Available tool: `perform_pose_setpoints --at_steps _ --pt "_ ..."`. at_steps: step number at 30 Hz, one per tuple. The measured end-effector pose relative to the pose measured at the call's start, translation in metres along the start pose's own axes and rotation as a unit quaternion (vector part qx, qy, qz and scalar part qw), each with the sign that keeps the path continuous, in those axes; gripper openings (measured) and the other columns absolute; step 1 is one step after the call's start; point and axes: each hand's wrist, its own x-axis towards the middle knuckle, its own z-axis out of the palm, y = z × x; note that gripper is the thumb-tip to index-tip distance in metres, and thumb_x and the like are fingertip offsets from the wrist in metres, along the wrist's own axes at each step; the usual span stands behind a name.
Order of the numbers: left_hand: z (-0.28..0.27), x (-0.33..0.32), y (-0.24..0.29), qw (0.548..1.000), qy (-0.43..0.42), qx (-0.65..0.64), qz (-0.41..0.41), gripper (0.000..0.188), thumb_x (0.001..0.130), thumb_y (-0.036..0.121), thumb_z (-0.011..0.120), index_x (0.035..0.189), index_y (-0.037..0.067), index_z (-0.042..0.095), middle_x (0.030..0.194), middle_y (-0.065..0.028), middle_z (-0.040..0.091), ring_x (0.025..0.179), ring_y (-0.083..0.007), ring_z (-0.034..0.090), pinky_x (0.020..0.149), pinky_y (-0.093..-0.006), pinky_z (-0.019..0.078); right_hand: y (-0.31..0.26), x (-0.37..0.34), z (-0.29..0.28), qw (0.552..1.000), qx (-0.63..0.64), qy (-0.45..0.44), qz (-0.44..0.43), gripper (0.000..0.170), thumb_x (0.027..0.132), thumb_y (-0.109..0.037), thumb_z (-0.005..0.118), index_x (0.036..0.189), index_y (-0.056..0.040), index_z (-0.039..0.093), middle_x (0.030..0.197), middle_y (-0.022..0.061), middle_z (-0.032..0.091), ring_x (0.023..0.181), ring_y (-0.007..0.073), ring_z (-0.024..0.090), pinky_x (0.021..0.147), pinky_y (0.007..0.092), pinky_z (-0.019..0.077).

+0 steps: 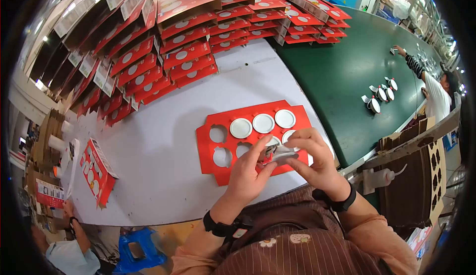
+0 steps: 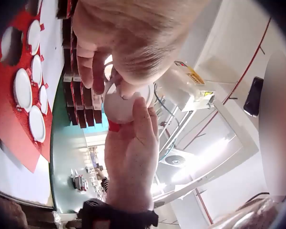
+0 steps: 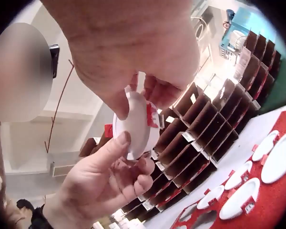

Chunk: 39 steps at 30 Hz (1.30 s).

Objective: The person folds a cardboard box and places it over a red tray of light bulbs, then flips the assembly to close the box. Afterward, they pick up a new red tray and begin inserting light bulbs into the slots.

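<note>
Left fingers (image 1: 256, 153) and right fingers (image 1: 310, 144): both pinching white disc (image 3: 140, 125) | I'd level it, unhurried, above red punched card (image 1: 224, 177)

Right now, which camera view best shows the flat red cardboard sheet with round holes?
The head view: the red cardboard sheet lies inside the frame, though partly hidden. The left wrist view crops it at left; the right wrist view, at lower right.
</note>
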Motion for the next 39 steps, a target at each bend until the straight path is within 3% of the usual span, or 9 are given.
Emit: perform_pose_setpoints --at_steps 6,13,16,20,27,31,34,36,39 --pt "-0.012 -0.013 0.012 0.999 -0.016 -0.03 -0.007 0.077 0.079 0.002 0.069 0.142 0.008 0.026 0.097 -0.0144 0.065 0.085 -0.0222 0.063 0.077 -0.0318 0.0499 -0.02 0.009 -0.007 0.991 -0.065 -0.084 -0.077 0.03 0.074 -0.001 0.071 0.103 -0.0037 0.064 0.097 0.0094 0.06 0.087 0.0224 0.057 0.072 0.0315 0.0481" --pt "-0.018 -0.017 0.03 0.997 -0.071 -0.015 0.039 0.082 0.08 0.005 0.07 0.144 0.007 0.02 0.092 -0.0132 0.064 0.082 -0.0202 0.062 0.074 -0.0311 0.0492 -0.028 0.025 -0.022 0.978 0.092 -0.176 0.06 0.017 0.079 -0.007 0.071 0.094 -0.0014 0.065 0.088 0.0072 0.063 0.083 0.0186 0.06 0.072 0.0293 0.0484" --pt "-0.02 -0.022 0.037 0.986 -0.131 -0.082 -0.065 0.086 0.077 0.003 0.073 0.145 0.009 0.021 0.099 -0.0104 0.065 0.094 -0.0157 0.06 0.087 -0.0312 0.0464 -0.031 0.028 -0.031 0.939 0.148 -0.289 0.113 0.016 0.082 -0.008 0.069 0.096 -0.0015 0.063 0.083 0.005 0.063 0.076 0.0128 0.059 0.072 0.0258 0.0474" --pt "-0.022 -0.024 0.043 0.977 -0.162 -0.136 -0.037 0.076 0.08 0.003 0.07 0.143 0.007 0.028 0.108 -0.0112 0.063 0.098 -0.0178 0.06 0.088 -0.0312 0.0462 -0.03 0.022 -0.029 0.941 0.132 -0.291 0.114 0.014 0.085 -0.01 0.067 0.094 -0.0001 0.062 0.082 0.003 0.062 0.076 0.0105 0.056 0.071 0.025 0.0459" --pt "-0.017 -0.024 0.035 0.974 -0.139 -0.176 0.022 0.046 0.081 0.0 0.068 0.123 0.004 0.051 0.111 -0.0077 0.061 0.099 -0.0122 0.058 0.086 -0.0277 0.0463 0.005 0.005 0.001 0.871 0.383 -0.231 0.202 0.015 0.09 -0.015 0.062 0.096 -0.0004 0.062 0.085 -0.0018 0.059 0.077 0.0051 0.051 0.068 0.0213 0.0418" --pt "-0.022 -0.024 0.023 0.989 -0.106 -0.1 -0.016 0.04 0.082 0.005 0.067 0.119 0.005 0.053 0.11 -0.0067 0.062 0.099 -0.0169 0.06 0.086 -0.0292 0.0474 -0.002 0.004 0.001 0.873 0.359 -0.17 0.283 0.019 0.091 -0.015 0.06 0.103 -0.001 0.061 0.089 -0.0014 0.058 0.081 0.0064 0.052 0.071 0.0224 0.0434" --pt "-0.022 -0.022 0.018 0.993 -0.079 -0.078 -0.051 0.041 0.081 0.002 0.068 0.118 0.002 0.051 0.093 -0.0039 0.064 0.084 -0.0093 0.059 0.075 -0.0249 0.0481 -0.012 0.0 -0.006 0.974 0.135 -0.136 0.118 0.032 0.083 -0.017 0.069 0.109 -0.0007 0.058 0.099 0.007 0.058 0.084 0.0166 0.056 0.073 0.0287 0.0463" --pt "-0.022 -0.02 0.017 0.973 -0.06 -0.15 -0.164 0.039 0.081 0.003 0.069 0.116 0.001 0.052 0.088 -0.0028 0.063 0.08 -0.007 0.058 0.072 -0.0232 0.0472 -0.024 0.0 -0.004 0.986 0.054 -0.138 0.08 0.034 0.079 -0.014 0.071 0.107 -0.0008 0.058 0.095 0.0088 0.058 0.083 0.0201 0.056 0.071 0.0305 0.0462" --pt "-0.02 -0.019 0.007 0.985 -0.081 -0.093 -0.117 0.037 0.081 0.003 0.068 0.115 0.001 0.052 0.088 -0.0029 0.062 0.078 -0.0055 0.057 0.071 -0.0226 0.0475 -0.021 -0.008 0.002 0.99 -0.044 -0.131 0.041 0.038 0.07 -0.008 0.075 0.104 -0.001 0.059 0.087 0.0115 0.056 0.08 0.0266 0.055 0.066 0.0354 0.0451"
